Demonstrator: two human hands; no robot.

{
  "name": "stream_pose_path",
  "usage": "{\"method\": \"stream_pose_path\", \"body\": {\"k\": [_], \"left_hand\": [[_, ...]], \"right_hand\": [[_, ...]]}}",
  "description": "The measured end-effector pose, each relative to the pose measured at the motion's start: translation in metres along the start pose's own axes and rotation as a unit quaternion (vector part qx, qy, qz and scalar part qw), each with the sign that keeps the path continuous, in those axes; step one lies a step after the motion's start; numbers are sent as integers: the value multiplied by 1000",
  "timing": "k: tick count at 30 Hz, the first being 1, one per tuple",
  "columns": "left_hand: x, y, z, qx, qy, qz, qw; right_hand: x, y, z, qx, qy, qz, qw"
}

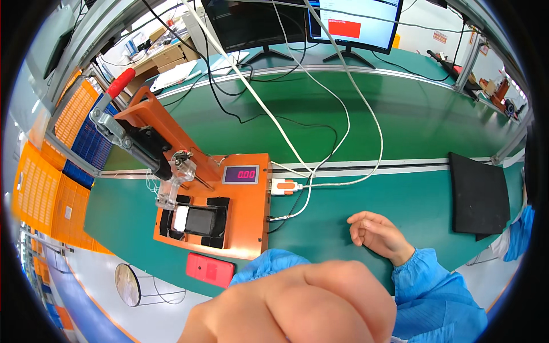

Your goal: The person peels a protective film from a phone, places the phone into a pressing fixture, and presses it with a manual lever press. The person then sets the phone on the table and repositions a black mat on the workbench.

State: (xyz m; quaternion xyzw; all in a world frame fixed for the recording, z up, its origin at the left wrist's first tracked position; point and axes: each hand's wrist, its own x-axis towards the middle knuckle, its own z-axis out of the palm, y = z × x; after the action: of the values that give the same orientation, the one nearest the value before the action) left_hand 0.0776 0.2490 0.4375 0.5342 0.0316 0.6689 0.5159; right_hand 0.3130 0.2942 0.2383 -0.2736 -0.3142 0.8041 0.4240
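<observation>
My left hand (297, 303) is raised very close at the lower edge, large in view, with its fingers folded in. Whatever it may hold is hidden. My right hand (380, 235) hovers over or rests on the green bench with loosely bent fingers and nothing visible in them. Left of it stands an orange test fixture (246, 223) with a lit digital display (241, 174). A dark rectangular device (201, 220) with a white end lies between black pads in the fixture. Above it, the red-handled toggle clamp (121, 83) has its lever raised. A red phone-like slab (210, 270) lies at the bench's front edge.
White cables (366, 178) run from the fixture's connector (285, 186) across the bench. Two monitors (354, 26) stand at the back. A black flat pad (479, 194) lies at right. Orange crates (40, 194) are stacked at left, near a round stool (127, 284).
</observation>
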Motion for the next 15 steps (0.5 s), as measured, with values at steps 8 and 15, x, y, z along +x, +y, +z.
{"method": "stream_pose_path", "body": {"k": [8, 15], "left_hand": [[37, -32, -34, -76, -231, 134, 961], [43, -46, -24, -70, -270, 162, 946]], "right_hand": [[7, -1, -2, -5, -7, 1, 1000], [-1, -4, -4, -8, -6, 11, 1000]]}}
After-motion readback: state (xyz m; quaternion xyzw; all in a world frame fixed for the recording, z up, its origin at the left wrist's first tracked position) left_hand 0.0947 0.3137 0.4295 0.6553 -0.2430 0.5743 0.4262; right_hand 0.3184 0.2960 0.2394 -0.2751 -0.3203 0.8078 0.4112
